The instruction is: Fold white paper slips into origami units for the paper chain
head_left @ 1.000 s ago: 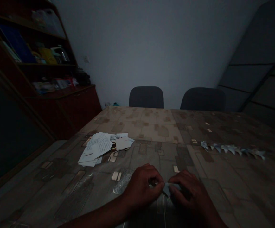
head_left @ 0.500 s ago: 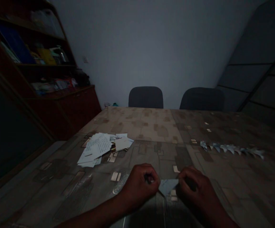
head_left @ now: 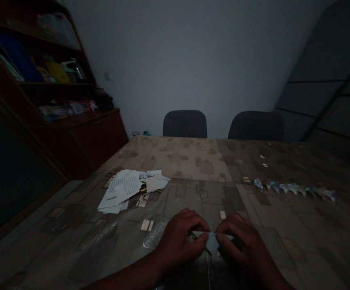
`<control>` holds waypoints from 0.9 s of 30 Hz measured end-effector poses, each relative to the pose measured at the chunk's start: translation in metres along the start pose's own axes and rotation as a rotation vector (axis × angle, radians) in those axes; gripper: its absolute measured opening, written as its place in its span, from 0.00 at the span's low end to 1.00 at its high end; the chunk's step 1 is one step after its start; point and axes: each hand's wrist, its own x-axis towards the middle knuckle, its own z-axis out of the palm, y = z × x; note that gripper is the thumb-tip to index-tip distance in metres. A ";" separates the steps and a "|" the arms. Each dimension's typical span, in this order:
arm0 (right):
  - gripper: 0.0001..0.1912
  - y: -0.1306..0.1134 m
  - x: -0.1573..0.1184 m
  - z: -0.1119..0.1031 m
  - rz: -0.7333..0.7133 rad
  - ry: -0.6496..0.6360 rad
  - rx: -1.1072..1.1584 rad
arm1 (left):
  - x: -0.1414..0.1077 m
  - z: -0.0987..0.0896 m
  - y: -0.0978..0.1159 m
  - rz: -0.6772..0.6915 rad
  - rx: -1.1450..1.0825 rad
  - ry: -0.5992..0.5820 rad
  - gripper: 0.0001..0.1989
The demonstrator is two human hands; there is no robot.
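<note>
Left hand [head_left: 187,233] and right hand [head_left: 241,237] have drawn nearer each other since the frame half a second earlier, and the small, pale, pointed piece of paper [head_left: 213,243] between them now shows less of its middle. Proceeding from left to right, we record a dark red wooden cabinet [head_left: 102,133] against the wall, well apart from the work. Next, on the brown, block-patterned tabletop [head_left: 187,201], we note a loose, overlapping pile of white paper sheets [head_left: 125,187], some printed. We find the left hand pinching the paper's left part between thumb and forefinger, and the right hand pinching its right part likewise, fingertips close together near the table's front. Farther right lies a row of pale, spiky folded pieces [head_left: 296,189], touched by neither hand. We judge the step in hand to be folding or creasing; the next move calls for a steady pinch and even pressure along the crease. Exact fold lines we cannot tell in this light.
</note>
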 end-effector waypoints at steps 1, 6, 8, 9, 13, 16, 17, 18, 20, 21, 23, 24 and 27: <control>0.08 0.000 -0.001 0.001 -0.011 -0.004 -0.010 | 0.000 0.001 0.000 0.029 0.019 -0.002 0.05; 0.07 0.001 -0.001 0.002 -0.061 -0.034 -0.051 | 0.001 0.005 -0.004 0.068 0.085 -0.002 0.06; 0.07 0.001 0.000 0.000 -0.026 -0.029 -0.040 | 0.002 0.004 -0.005 0.051 0.096 -0.011 0.07; 0.08 0.001 0.000 -0.001 0.002 -0.023 -0.029 | 0.002 0.003 -0.005 0.041 0.099 -0.014 0.07; 0.12 0.002 0.001 -0.010 0.139 -0.024 0.035 | 0.004 -0.005 -0.007 -0.028 0.088 -0.011 0.07; 0.16 0.005 0.002 -0.018 0.285 0.013 0.147 | 0.007 -0.012 -0.012 -0.100 0.072 0.019 0.07; 0.17 0.007 0.003 -0.021 0.346 0.041 0.196 | 0.008 -0.015 -0.014 -0.128 0.064 0.044 0.06; 0.17 0.008 0.004 -0.023 0.412 0.072 0.250 | 0.009 -0.018 -0.016 -0.160 0.048 0.080 0.06; 0.18 0.009 0.006 -0.024 0.542 0.105 0.370 | 0.011 -0.023 -0.016 -0.217 -0.021 0.121 0.06; 0.19 0.010 0.006 -0.023 0.589 0.098 0.434 | 0.012 -0.025 -0.016 -0.226 -0.077 0.121 0.06; 0.19 0.010 0.006 -0.019 0.642 0.051 0.545 | 0.012 -0.024 -0.013 -0.219 -0.229 0.078 0.06; 0.19 0.011 0.005 -0.016 0.648 0.022 0.587 | 0.012 -0.023 -0.011 -0.209 -0.315 0.044 0.08; 0.18 0.011 0.002 -0.008 0.615 -0.003 0.644 | 0.010 -0.014 -0.008 -0.189 -0.549 -0.054 0.16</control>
